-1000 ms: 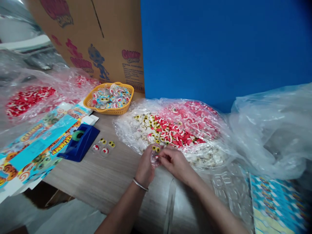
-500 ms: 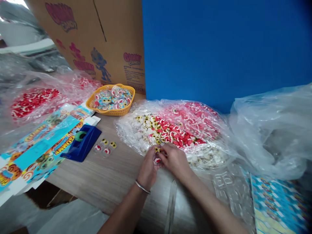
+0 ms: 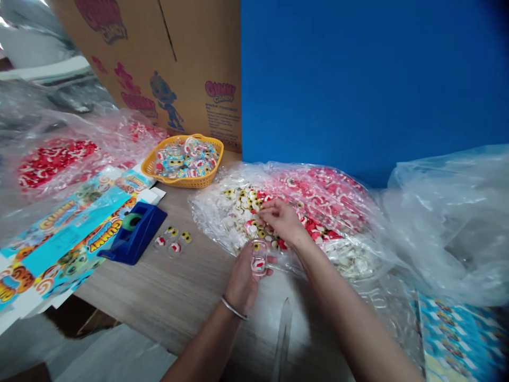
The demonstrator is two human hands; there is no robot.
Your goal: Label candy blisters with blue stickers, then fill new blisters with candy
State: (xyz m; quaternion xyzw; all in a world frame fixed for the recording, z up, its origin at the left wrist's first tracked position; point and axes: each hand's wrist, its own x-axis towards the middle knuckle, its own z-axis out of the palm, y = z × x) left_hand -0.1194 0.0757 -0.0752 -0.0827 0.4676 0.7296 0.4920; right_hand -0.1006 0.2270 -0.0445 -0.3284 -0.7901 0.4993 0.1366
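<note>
My left hand is closed on a small clear plastic blister, which holds a yellow eye piece and a red-and-white mouth piece. Farther out, my right hand reaches over the open plastic bag, its thumb and fingers pinched together. Whatever lies between those fingertips is too small to make out. Loose yellow eye pieces and red-and-white mouth pieces fill the bag around it. Left of my hands, two filled blisters lie on the table.
A yellow basket of packed blisters stands behind a blue tape dispenser. Printed cardboard lies at left. At the back are a brown carton and a blue panel. Empty clear blisters lie at right.
My right hand has left the blister and moved up and away onto the loose pieces in the bag. The left hand keeps the blister in nearly the same spot, now more in view.
</note>
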